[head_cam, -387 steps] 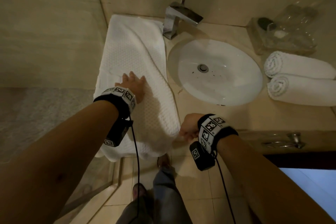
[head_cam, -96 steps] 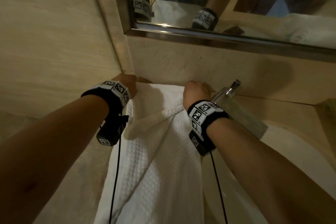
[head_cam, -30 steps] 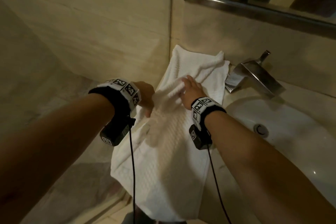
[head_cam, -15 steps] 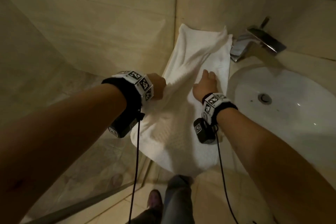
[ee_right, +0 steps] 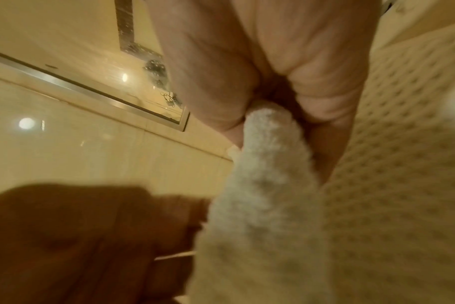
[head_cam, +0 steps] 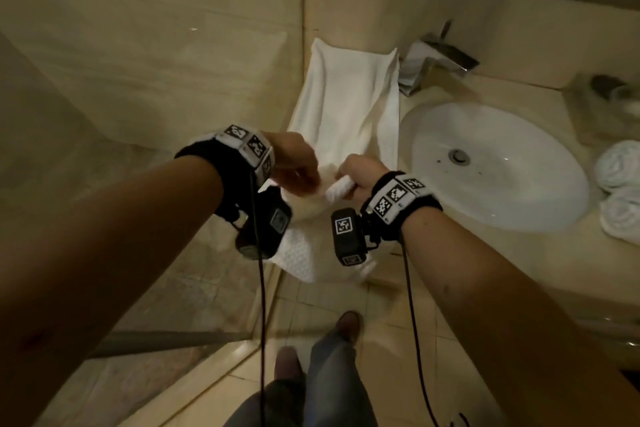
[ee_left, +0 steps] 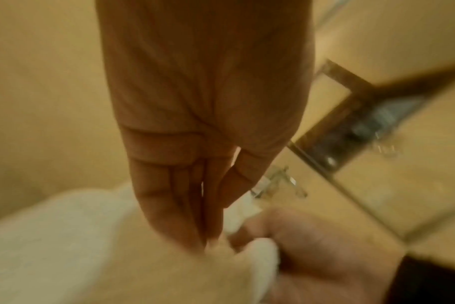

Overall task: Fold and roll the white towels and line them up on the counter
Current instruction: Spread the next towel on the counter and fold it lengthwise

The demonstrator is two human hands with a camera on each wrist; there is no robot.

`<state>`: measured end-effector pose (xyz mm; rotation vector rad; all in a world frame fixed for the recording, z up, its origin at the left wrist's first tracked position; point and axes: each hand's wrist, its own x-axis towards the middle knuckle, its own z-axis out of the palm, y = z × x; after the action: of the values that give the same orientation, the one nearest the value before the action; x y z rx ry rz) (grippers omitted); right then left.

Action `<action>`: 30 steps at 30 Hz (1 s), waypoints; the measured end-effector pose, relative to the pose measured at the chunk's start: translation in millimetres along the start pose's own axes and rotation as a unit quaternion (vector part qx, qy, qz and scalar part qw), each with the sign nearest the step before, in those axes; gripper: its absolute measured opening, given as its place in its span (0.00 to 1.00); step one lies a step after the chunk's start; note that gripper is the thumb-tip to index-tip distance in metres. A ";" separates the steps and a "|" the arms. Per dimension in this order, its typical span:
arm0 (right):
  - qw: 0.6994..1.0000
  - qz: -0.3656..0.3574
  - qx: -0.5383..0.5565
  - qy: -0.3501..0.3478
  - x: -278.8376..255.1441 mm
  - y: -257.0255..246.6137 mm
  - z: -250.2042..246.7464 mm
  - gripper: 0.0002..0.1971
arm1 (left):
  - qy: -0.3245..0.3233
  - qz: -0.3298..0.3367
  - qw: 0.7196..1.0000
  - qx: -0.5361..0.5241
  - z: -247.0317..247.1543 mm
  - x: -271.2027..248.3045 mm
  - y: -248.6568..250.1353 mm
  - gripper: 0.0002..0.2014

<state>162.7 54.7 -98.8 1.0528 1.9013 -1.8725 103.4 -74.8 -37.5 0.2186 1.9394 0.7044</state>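
Observation:
A white waffle towel (head_cam: 349,107) lies lengthwise on the counter left of the sink, and its near end hangs over the front edge. Both hands are raised over its near part and hold a lifted fold. My left hand (head_cam: 310,180) pinches the cloth between straight fingers and thumb, as the left wrist view shows at the left hand (ee_left: 210,243). Just to its right, my right hand (head_cam: 348,184) grips a bunched edge of the towel (ee_right: 268,185) in curled fingers (ee_right: 325,96). Two rolled white towels (head_cam: 620,191) lie at the right edge.
The white sink basin (head_cam: 519,204) takes up the middle of the counter, with a chrome faucet (head_cam: 436,59) behind it. A clear tray with glasses (head_cam: 602,94) stands at the back right. A tiled wall and a glass partition (head_cam: 138,253) close the left side. My feet (head_cam: 348,326) are on the floor tiles below.
Both hands have drawn back toward the counter's front edge, lifting the towel's fold. The right hand, which lay flat on the towel, now grips a bunched edge.

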 end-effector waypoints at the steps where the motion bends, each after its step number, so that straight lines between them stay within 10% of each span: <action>1: 0.993 -0.035 -0.115 0.003 1.2 8.2 -5.5 0.09 | 0.033 0.010 0.989 0.145 -1.4 -1.7 -7.5 0.09; 3: 0.969 -0.041 -0.238 0.046 1.2 18.9 -14.4 0.10 | 0.056 0.014 0.905 0.422 -0.6 0.0 -25.5 0.22; 6: 0.932 -0.053 -0.353 0.059 -1.7 38.3 -11.7 0.23 | 0.087 0.004 0.828 0.553 3.5 2.0 -49.0 0.33; 11: 0.998 0.009 0.038 0.050 16.0 55.4 -21.7 0.06 | 0.114 0.013 0.803 0.586 12.9 9.5 -67.6 0.25; 22: 0.997 0.020 0.057 0.052 -18.2 71.7 -16.6 0.08 | 0.069 -0.027 0.932 0.356 77.9 -16.0 -82.5 0.25; 30: 0.996 0.030 0.071 0.047 -41.0 108.5 -30.0 0.10 | -0.079 -0.061 0.975 0.200 124.0 0.3 -93.3 0.14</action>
<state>271.0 59.8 -149.8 1.2480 1.7848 -1.9811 225.4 -103.6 -129.0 0.3875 1.9068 0.2027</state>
